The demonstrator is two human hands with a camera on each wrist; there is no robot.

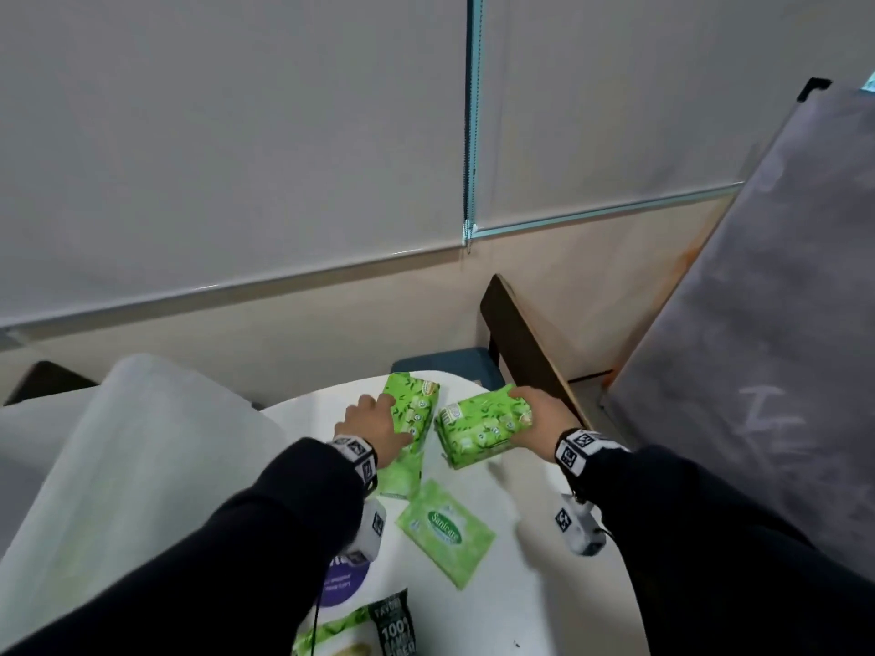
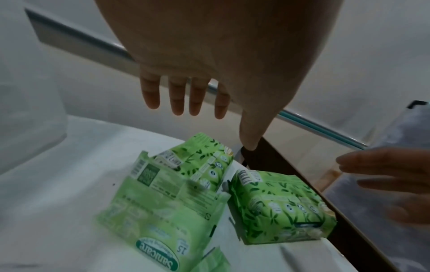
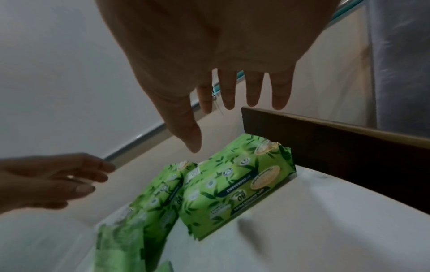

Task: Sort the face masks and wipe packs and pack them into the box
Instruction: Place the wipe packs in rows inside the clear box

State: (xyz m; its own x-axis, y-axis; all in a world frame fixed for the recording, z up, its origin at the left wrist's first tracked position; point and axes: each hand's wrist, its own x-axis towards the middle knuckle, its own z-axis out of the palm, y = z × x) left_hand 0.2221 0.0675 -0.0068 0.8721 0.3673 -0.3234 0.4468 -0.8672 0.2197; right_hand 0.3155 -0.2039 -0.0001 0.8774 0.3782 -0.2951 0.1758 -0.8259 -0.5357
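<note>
two big wipe packs side by side at the counter's [image 1: 544, 584] far end, left pack [image 1: 416, 409] beside right pack [image 1: 478, 430]. flat pack [image 1: 445, 532] nearer, before them. another flat pack [image 1: 402, 471] under the left pack's near end.

Pale roller blinds [image 1: 236, 134] cover the far wall; dark wooden board [image 1: 530, 352] leans beside a white table [image 1: 544, 584]; grey panel [image 1: 781, 324] at right

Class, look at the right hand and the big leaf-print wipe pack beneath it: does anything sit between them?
Nothing visible does. The right hand hovers open directly above the wipe pack, with only air between.
</note>
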